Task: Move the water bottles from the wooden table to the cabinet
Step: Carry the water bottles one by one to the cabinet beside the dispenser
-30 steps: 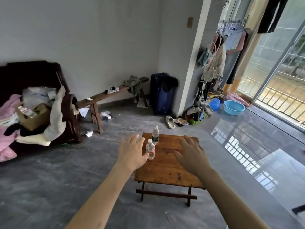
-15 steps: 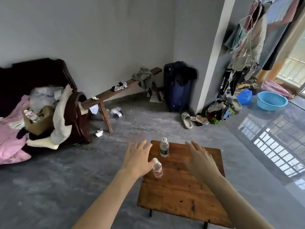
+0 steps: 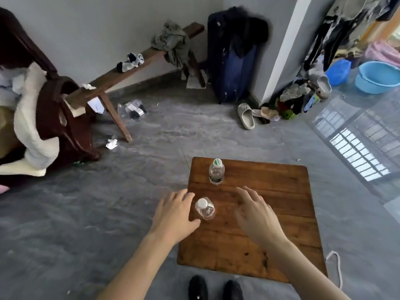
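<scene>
Two water bottles (image 3: 216, 172) stand upright, caps up; both hands' fingers (image 3: 184, 197) spread, empty.

Two water bottles upright on the wooden bench (image 3: 270, 208): white-capped bottle (image 3: 205, 208) near, green-capped bottle (image 3: 216, 171) farther back. Left hand (image 3: 174, 215) spread just beside the white-capped bottle, thumb near its base. Right hand (image 3: 256, 215) spread above the wood, apart from both. Black shoes (image 3: 215, 290) below, on grey floor (image 3: 86, 213).
</scene>
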`<action>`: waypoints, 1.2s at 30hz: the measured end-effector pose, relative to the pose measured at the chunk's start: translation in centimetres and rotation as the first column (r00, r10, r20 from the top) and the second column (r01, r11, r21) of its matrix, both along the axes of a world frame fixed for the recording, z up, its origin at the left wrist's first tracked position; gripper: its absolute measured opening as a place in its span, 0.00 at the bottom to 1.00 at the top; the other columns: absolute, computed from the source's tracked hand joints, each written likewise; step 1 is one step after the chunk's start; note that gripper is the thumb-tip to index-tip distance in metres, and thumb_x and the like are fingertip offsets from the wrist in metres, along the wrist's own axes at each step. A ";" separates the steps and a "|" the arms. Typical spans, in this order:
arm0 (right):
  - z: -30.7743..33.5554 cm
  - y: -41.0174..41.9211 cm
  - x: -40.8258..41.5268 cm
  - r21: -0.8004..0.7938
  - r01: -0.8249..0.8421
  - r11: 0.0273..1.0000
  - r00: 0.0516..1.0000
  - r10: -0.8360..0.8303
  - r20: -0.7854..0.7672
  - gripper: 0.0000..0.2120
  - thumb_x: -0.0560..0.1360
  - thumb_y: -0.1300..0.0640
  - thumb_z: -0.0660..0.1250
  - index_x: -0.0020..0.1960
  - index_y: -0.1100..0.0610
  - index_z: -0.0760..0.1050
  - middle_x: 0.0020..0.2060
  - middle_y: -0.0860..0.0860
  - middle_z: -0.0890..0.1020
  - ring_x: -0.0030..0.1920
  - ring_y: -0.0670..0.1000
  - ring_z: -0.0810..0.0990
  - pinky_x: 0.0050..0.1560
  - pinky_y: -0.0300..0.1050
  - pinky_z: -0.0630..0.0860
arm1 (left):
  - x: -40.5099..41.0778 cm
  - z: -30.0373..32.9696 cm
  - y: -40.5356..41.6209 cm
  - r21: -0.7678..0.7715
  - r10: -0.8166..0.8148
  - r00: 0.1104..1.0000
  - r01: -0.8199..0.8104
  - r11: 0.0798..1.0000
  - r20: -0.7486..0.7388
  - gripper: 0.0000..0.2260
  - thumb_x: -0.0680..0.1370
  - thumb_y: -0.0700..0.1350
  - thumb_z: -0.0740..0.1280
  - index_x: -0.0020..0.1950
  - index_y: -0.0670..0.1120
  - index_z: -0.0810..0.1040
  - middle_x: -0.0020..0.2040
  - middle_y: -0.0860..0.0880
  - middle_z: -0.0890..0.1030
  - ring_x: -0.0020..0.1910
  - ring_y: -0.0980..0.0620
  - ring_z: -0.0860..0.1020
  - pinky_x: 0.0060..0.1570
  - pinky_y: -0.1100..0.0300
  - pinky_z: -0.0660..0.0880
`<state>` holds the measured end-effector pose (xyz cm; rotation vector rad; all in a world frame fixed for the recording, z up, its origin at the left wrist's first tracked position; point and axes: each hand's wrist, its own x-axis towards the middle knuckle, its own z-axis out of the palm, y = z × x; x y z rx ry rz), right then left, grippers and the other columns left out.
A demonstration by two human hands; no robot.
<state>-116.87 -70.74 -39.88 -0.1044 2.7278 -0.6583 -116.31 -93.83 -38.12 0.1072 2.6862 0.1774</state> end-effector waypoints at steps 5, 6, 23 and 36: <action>-7.3 -1.5 -0.9 0.021 0.016 1.000 0.994 -0.018 0.108 0.31 0.77 0.49 0.61 0.78 0.47 0.58 0.77 0.48 0.63 0.73 0.52 0.68 0.66 0.53 0.73 | -0.6 -7.3 -0.8 0.062 0.027 0.998 -0.030 0.998 0.049 0.40 0.76 0.65 0.68 0.82 0.53 0.55 0.82 0.54 0.59 0.79 0.50 0.60 0.76 0.50 0.61; -8.6 -1.9 -1.0 0.023 0.022 1.000 0.991 -0.024 0.130 0.31 0.77 0.50 0.62 0.78 0.47 0.58 0.77 0.48 0.63 0.73 0.52 0.68 0.66 0.52 0.73 | -0.6 -8.7 -0.8 0.080 0.031 0.998 -0.036 0.996 0.054 0.41 0.75 0.65 0.68 0.82 0.53 0.54 0.82 0.54 0.59 0.79 0.50 0.60 0.76 0.50 0.61; -21.5 -5.8 -1.8 -0.110 0.164 0.980 0.930 -0.116 0.349 0.26 0.78 0.50 0.62 0.74 0.50 0.65 0.70 0.51 0.73 0.70 0.53 0.71 0.66 0.50 0.72 | 0.1 -22.8 1.6 0.714 0.493 0.867 -0.387 0.584 0.067 0.32 0.66 0.54 0.83 0.62 0.63 0.69 0.56 0.72 0.77 0.59 0.70 0.76 0.54 0.75 0.72; -17.9 -6.0 -2.7 -0.235 0.899 0.369 0.370 -0.355 0.859 0.11 0.81 0.60 0.58 0.49 0.52 0.79 0.37 0.47 0.88 0.47 0.49 0.84 0.62 0.55 0.76 | -1.2 -15.5 0.7 0.831 0.326 0.945 -0.185 0.525 0.005 0.30 0.66 0.56 0.81 0.65 0.58 0.74 0.57 0.62 0.82 0.61 0.60 0.79 0.60 0.67 0.75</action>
